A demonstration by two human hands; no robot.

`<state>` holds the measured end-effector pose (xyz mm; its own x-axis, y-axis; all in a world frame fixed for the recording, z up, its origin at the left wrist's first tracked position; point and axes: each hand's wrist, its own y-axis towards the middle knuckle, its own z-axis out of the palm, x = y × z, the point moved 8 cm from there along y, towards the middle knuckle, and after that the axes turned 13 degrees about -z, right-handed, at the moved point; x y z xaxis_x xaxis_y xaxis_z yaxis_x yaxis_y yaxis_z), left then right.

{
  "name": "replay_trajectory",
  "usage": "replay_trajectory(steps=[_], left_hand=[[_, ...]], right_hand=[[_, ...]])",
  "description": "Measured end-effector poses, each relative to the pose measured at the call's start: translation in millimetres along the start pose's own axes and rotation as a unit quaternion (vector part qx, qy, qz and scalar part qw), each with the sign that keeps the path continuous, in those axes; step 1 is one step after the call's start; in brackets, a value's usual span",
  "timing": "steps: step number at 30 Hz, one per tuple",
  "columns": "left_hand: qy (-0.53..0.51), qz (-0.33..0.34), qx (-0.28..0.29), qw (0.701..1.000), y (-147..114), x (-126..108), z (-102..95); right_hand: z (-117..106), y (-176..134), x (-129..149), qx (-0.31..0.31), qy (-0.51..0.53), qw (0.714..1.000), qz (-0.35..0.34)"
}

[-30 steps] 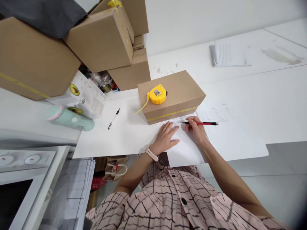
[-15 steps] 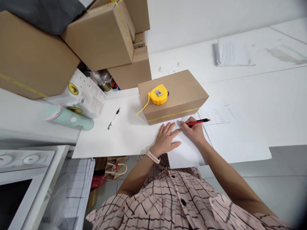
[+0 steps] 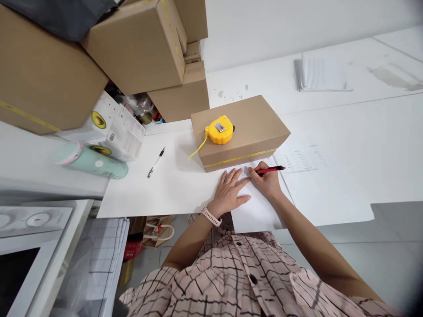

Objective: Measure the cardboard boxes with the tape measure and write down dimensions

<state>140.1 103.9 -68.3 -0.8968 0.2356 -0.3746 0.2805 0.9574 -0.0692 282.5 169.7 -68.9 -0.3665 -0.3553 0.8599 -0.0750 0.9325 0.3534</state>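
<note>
My right hand [image 3: 267,182] is closed around a red pen [image 3: 271,169], its writing end down at a printed sheet of paper [image 3: 256,209]; the tip itself is hidden by my fingers. Flat on the same sheet lies my left hand [image 3: 229,192], open, fingers spread, a pink band on the wrist. Just beyond both hands sits a closed cardboard box [image 3: 257,123], covering the sheet's far part. On top of that box rests a yellow tape measure [image 3: 221,130] with a yellow strap hanging over the edge.
A black-and-clear pen [image 3: 156,163] lies on the white table [image 3: 185,193]. At left are a mint green bottle [image 3: 99,165], avocado-printed boxes [image 3: 124,132] and stacked cartons [image 3: 139,48]. Another printed sheet [image 3: 327,189] lies at right, folded white papers [image 3: 322,75] farther back.
The red pen's back end has swung slightly left and toward the box as my right hand shifts a little. My left hand stays in place on the paper.
</note>
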Motion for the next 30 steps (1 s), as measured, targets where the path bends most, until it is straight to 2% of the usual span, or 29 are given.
replay_trajectory(steps=[30], left_hand=[[-0.002, 0.003, -0.009, 1.000, -0.9, 0.5, -0.6]], right_hand=[[-2.8, 0.0, -0.6, -0.015, 0.014, 1.000, 0.013]])
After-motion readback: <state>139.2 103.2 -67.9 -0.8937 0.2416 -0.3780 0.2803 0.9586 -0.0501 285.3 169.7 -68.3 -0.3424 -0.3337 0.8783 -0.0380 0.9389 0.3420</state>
